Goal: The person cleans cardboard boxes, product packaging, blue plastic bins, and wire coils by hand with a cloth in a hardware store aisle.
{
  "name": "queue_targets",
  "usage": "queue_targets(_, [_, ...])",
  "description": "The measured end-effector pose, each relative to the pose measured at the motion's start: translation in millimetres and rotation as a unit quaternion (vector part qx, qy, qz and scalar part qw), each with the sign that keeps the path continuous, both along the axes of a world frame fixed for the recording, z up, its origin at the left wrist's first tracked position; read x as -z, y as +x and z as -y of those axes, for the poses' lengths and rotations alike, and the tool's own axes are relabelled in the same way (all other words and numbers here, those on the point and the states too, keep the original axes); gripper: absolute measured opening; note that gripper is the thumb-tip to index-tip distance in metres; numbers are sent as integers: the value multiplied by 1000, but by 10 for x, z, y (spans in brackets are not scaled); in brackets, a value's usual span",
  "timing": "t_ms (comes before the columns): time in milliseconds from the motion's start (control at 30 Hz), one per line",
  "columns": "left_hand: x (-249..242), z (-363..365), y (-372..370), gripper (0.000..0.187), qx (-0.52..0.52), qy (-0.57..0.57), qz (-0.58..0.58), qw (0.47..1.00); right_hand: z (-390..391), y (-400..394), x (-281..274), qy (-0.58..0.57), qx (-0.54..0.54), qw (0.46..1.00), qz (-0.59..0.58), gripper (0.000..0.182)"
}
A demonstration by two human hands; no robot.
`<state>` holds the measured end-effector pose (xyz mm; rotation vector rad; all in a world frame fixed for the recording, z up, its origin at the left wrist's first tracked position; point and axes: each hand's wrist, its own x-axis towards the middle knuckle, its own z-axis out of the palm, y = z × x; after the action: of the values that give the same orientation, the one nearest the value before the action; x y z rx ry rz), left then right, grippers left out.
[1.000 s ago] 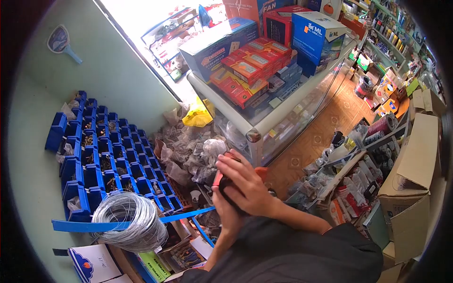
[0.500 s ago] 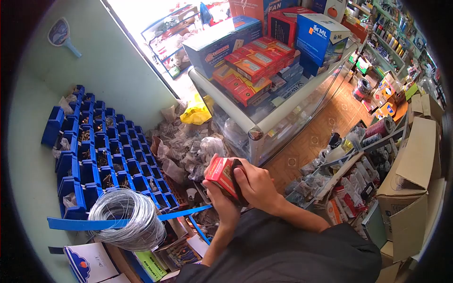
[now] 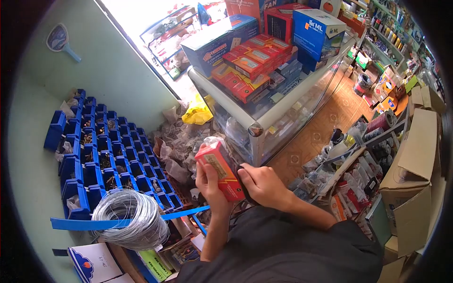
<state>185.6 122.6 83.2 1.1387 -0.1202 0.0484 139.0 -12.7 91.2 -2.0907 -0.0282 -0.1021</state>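
Note:
My left hand is closed round a small red cardboard box with a yellow and white label, holding it up at a tilt in front of my body. On the box's right edge, my right hand is closed with the thumb stretched along the top. A dark, thin thing shows between my right fingers and the box; its kind is hidden. More red and yellow boxes of similar look lie stacked on the glass display case ahead.
Rows of blue parts bins line the left wall. A coil of silver wire with a blue strap sits below them. Plastic bags are heaped beyond my hands. Cardboard cartons stand at the right, beside packaged goods.
The red box has turned so its broad labelled face shows, and it is held more upright. My left fingers have shifted onto that face, and my right hand has slid slightly right and down.

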Motion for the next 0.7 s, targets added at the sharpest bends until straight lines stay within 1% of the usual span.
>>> queue_targets(67, [14,28,-38,50,68,8,-2,998,-31,23,-42,31,79,993,84,31])
queue_targets(133, [49,158,-171,50,73,9,11,997,-42,79,-178,75,161,972,151,28])
queue_targets(167, [73,191,-222,50,72,4,12,997,-31,87,-224,73,160,974,145,24])
queue_targets(200, [84,194,-250,50,71,0,12,997,-31,66,-198,66,151,979,122,25])
queue_targets(267, [50,140,-175,50,52,28,14,998,-38,21,-126,52,129,987,79,27])
queue_targets(300, [27,115,-125,50,40,39,14,998,-63,-15,-110,27,112,991,63,27])
queue_targets(367, [-23,70,-27,47,41,-9,-4,999,-115,-84,-85,-22,77,996,33,27])
queue_targets(400, [-38,53,3,46,42,-32,-14,998,-116,-81,-97,-34,80,996,29,28])
queue_targets(433, [52,10,-2,42,74,-68,-26,995,-113,-70,-121,-46,84,995,25,29])
queue_targets(467, [102,-8,-47,44,80,-12,-9,997,-109,-61,-143,-58,88,994,21,30])
queue_targets(533, [189,9,-192,46,90,99,24,991,-9,49,-218,-49,127,989,60,31])
queue_targets(567, [213,60,-291,49,82,72,-5,994,20,96,-238,-44,146,985,80,32])
queue_targets(667, [148,54,-280,51,58,28,2,998,-105,30,-113,-33,137,988,65,33])
queue_targets(700, [90,58,-221,49,49,-10,-5,999,-150,-16,-111,-44,122,990,47,33])
